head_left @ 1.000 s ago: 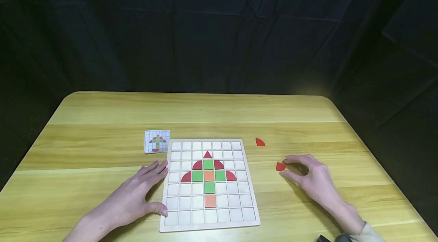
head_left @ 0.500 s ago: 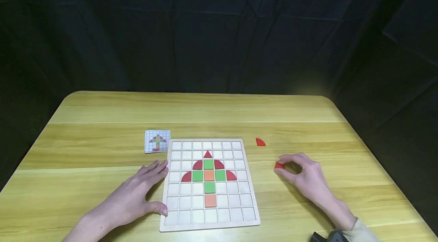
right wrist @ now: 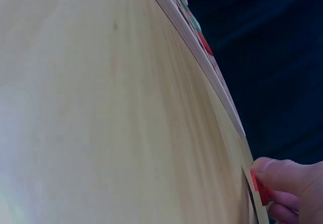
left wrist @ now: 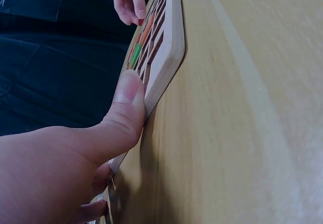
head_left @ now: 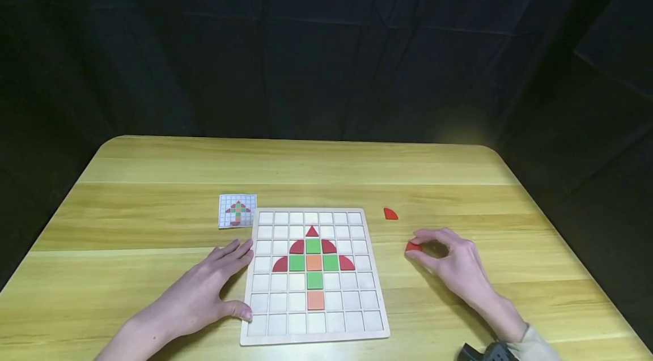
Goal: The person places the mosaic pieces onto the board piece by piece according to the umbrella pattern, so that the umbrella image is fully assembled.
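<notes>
A white gridded board (head_left: 316, 340) lies on the table, holding a red triangle (head_left: 312, 232), red quarter-circles, green squares and two orange squares (head_left: 315, 300). My left hand (head_left: 196, 290) rests at the board's left edge, its thumb (left wrist: 127, 100) on the rim and its other fingers laid along the side. To the right of the board, my right hand (head_left: 456, 263) pinches a small red piece (right wrist: 260, 187) between thumb and fingers, low over the table. Most of that piece is hidden by the fingertips in the head view.
Beyond the board's right edge lies a loose red quarter-circle (head_left: 390, 213). A small printed card (head_left: 237, 211) with a matching coloured pattern sits at the board's upper left corner. A dark curtain (head_left: 306, 49) hangs behind the wooden table (head_left: 153, 162).
My right hand has closed its fingertips further over the red piece and shifted slightly left with it. The left hand stays at the board's edge.
</notes>
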{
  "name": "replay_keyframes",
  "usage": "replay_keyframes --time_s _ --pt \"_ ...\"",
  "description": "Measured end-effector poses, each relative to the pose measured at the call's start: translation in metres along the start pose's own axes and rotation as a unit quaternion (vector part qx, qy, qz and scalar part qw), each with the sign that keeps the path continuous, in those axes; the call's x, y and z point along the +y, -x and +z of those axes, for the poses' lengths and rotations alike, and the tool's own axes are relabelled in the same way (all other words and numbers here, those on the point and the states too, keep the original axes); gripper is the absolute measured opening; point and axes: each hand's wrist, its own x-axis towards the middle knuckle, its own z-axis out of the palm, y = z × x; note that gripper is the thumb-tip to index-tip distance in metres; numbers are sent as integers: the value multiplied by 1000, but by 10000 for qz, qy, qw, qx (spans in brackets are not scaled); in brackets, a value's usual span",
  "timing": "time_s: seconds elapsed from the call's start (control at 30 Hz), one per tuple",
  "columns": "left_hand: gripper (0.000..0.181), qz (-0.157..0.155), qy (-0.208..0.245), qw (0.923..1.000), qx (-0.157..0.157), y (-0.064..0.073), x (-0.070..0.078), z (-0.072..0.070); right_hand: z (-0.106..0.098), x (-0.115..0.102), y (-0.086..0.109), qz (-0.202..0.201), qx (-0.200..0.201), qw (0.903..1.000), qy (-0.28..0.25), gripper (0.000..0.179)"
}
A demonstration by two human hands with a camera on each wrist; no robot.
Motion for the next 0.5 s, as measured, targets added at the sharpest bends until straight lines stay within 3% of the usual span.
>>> replay_keyframes --time_s 0.23,0.5 --pt "104 43 -38 10000 15 0 0 -1 7 -23 -5 -461 -25 9985 -306 40" --pt "104 51 -22 10000 3 0 -1 -1 25 -61 -14 -880 -472 9893 -1064 38"
